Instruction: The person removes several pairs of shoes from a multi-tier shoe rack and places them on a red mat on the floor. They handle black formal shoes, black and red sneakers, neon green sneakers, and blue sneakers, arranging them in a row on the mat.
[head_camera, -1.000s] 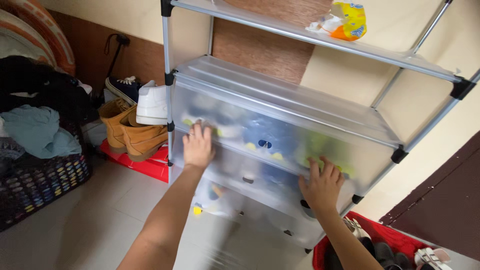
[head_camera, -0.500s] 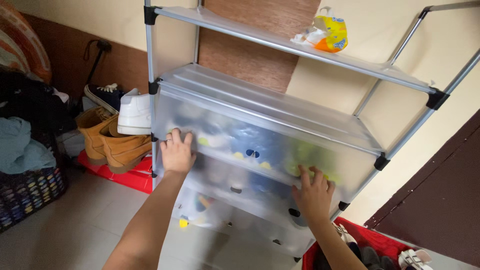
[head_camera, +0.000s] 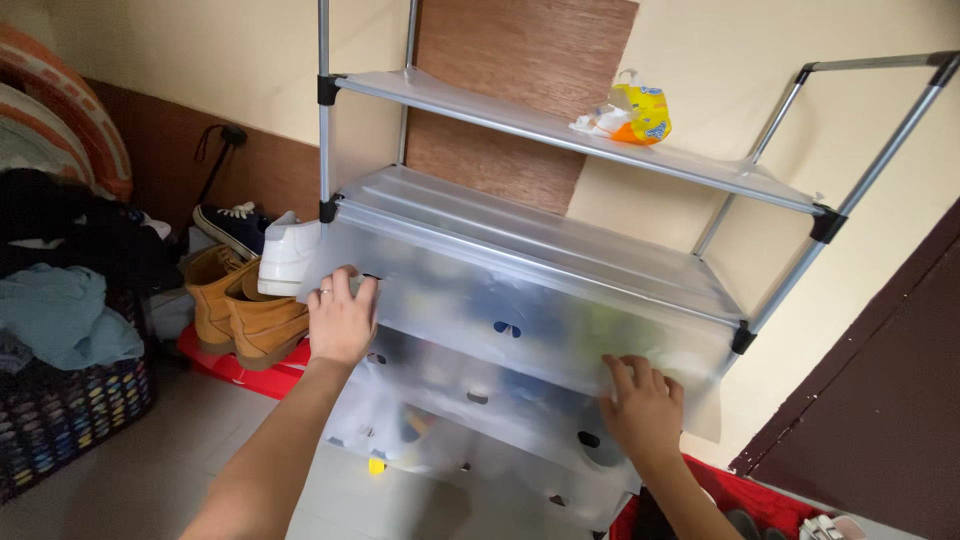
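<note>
Resting at the far left, a dark laundry basket holds clothes beside tan boots. Left hand curls its fingers over the frosted plastic cover hanging across the shoe rack; right hand presses spread fingers flat against its lower edge.

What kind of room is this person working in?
Most likely a home, perhaps an entry or bedroom corner. A metal shoe rack with a frosted plastic cover stands against the wall, tan boots and sneakers sit beside it, and a laundry basket holds clothes.
</note>
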